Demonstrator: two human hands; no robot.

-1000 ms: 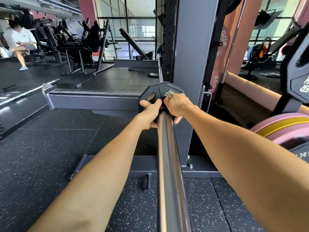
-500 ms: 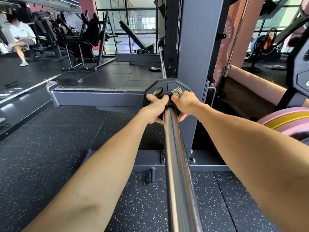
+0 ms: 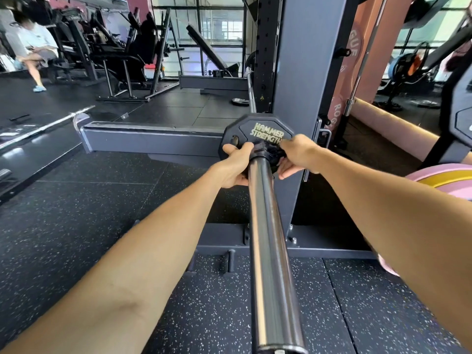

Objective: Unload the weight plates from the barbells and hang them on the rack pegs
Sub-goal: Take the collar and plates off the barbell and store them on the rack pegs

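Note:
A small black weight plate [image 3: 258, 130] with yellow lettering sits on the steel barbell sleeve [image 3: 268, 238], which runs from the bottom of the view away from me. A black collar [image 3: 264, 152] is on the sleeve just in front of the plate. My left hand [image 3: 236, 164] grips the plate's left edge, thumb on its face. From the right, my right hand [image 3: 297, 155] holds the plate and collar, fingers curled under. The grey rack upright [image 3: 306, 72] stands just behind the plate.
A grey horizontal beam [image 3: 153, 139] runs left from the rack. Pink and yellow plates [image 3: 444, 178] sit at the right edge, a black plate [image 3: 462, 108] above them. Another barbell [image 3: 46, 126] lies left on the rubber floor. A seated person [image 3: 35, 52] is far left among machines.
The plate and both hands have come slightly nearer along the sleeve. My hands have spread apart, uncovering the collar and the lettering.

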